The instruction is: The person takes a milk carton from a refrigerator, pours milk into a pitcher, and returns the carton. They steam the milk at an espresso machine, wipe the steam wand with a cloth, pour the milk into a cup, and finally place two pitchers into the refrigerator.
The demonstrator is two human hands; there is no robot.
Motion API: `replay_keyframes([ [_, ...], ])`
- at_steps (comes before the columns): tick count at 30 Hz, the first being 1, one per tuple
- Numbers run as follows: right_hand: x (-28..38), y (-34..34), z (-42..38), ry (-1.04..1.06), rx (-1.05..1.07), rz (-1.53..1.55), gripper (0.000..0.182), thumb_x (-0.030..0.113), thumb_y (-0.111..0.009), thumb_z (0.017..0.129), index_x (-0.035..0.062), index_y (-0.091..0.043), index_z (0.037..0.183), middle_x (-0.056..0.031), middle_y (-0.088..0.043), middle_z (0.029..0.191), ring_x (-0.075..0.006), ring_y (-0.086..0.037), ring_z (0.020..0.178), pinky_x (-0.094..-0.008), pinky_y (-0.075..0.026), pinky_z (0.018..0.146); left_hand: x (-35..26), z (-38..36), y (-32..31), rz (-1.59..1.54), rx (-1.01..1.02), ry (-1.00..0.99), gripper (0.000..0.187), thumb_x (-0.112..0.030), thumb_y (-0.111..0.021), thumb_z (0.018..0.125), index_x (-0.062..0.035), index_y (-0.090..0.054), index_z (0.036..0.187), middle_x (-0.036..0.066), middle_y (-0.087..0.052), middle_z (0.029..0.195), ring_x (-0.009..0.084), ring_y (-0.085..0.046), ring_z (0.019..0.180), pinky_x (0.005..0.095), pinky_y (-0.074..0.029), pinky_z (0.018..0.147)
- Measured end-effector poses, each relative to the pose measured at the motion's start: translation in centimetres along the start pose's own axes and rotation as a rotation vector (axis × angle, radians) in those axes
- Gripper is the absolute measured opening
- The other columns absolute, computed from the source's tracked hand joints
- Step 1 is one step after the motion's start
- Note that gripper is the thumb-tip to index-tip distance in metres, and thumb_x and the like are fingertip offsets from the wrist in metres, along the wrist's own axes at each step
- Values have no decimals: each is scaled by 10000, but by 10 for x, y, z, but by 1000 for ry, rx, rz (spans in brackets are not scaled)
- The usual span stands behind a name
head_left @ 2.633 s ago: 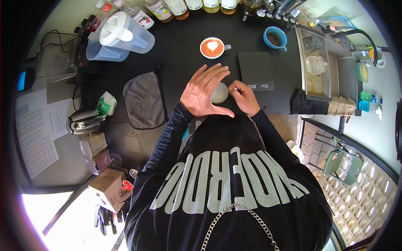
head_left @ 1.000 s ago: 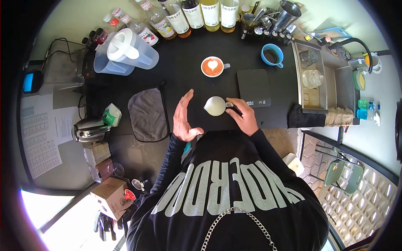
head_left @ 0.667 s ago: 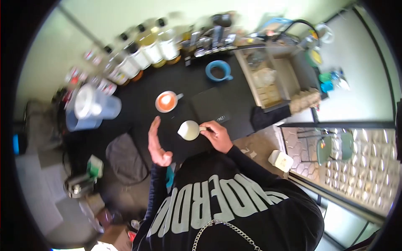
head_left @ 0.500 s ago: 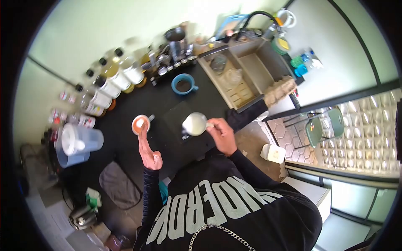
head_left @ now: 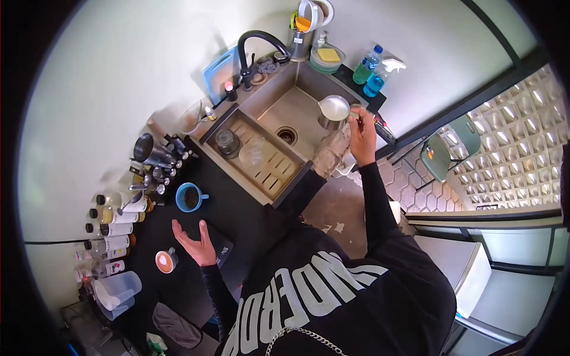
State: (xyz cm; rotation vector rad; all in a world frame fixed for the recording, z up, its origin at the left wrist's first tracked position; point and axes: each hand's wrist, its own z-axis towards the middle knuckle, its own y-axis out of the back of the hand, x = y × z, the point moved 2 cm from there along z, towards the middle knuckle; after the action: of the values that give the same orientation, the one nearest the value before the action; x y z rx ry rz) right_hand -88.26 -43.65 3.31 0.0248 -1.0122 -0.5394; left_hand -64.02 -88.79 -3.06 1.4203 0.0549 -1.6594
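My right hand (head_left: 363,142) grips the handle of a small metal milk pitcher (head_left: 331,123) with white milk or froth inside. The pitcher is over the right side of the sink basin (head_left: 276,115), near a beige cloth (head_left: 333,153) draped on the front edge. Above the black counter, my left hand (head_left: 198,244) is open, fingers spread and thumb apart, holding nothing. Just left of it stands a white cup (head_left: 167,261) of coffee with a pale heart-like pattern. A blue cup (head_left: 183,204) with dark contents sits beyond that hand.
A drying tray (head_left: 261,187) with a glass jar (head_left: 227,142) covers the sink's left part. The black faucet (head_left: 242,56) arches behind. Syrup bottles (head_left: 119,229) and a clear plastic jug (head_left: 119,291) line the left wall. Spray bottles (head_left: 375,83) stand at right.
My right hand has carried the milk pitcher from above the counter to over the sink. My left hand has moved off the coffee cup's rim and spread open. The view has turned toward the sink.
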Motion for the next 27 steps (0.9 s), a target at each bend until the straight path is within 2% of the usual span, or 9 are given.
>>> replay_keyframes([
  [3,-28,-2,32,89,75,-155,170,53,-660,961,47,-647,1130,-95,-581,965,-210,-572,825,-316,-468,751,24,10,-26,169,-87,152,989,-315,-858,835,54,-277,1545,268,-329,1562,409,-347,1450,491,-309,1188],
  [7,-61,-17,55,134,191,-158,171,65,-656,962,48,-649,1132,-120,-591,957,-252,-607,828,-353,-490,754,39,25,-52,392,-145,116,1094,-378,-881,796,78,-234,1551,303,-317,1553,432,-321,1458,513,-292,1195],
  [9,-70,-26,62,148,255,-153,173,69,-659,963,48,-649,1134,-120,-590,956,-254,-607,821,-353,-492,751,46,32,-57,407,-171,266,1208,-447,-903,746,100,-192,1554,326,-305,1550,451,-308,1459,515,-280,1201],
  [12,-82,-38,67,145,347,-146,173,78,-665,964,50,-648,1134,-122,-588,957,-261,-610,815,-356,-498,747,48,37,-63,351,-204,355,1269,-500,-904,719,102,-169,1560,328,-312,1548,453,-312,1458,503,-286,1201],
  [16,-88,-51,76,151,432,-162,178,76,-666,961,59,-647,1137,-130,-591,970,-270,-619,817,-373,-506,748,51,42,-67,416,-148,438,1289,-563,-884,706,113,-183,1550,326,-368,1525,451,-337,1450,490,-292,1201],
  [20,-93,-59,84,157,473,-171,175,72,-666,959,60,-647,1133,-132,-596,977,-280,-627,822,-382,-509,749,47,48,-72,410,-133,441,1263,-572,-870,712,101,-208,1551,328,-373,1533,446,-349,1454,487,-298,1202],
  [25,-92,-63,90,182,481,-180,173,72,-673,954,55,-651,1124,-143,-600,983,-292,-631,820,-386,-512,738,49,57,-76,446,-161,463,1214,-552,-881,698,98,-273,1523,320,-410,1505,438,-385,1429,476,-322,1186],
  [27,-92,-65,93,189,488,-176,173,71,-674,953,53,-651,1123,-142,-600,983,-293,-630,820,-385,-512,735,50,61,-77,417,-212,450,1137,-526,-889,689,85,-344,1478,294,-485,1440,424,-452,1375,475,-360,1152],
])
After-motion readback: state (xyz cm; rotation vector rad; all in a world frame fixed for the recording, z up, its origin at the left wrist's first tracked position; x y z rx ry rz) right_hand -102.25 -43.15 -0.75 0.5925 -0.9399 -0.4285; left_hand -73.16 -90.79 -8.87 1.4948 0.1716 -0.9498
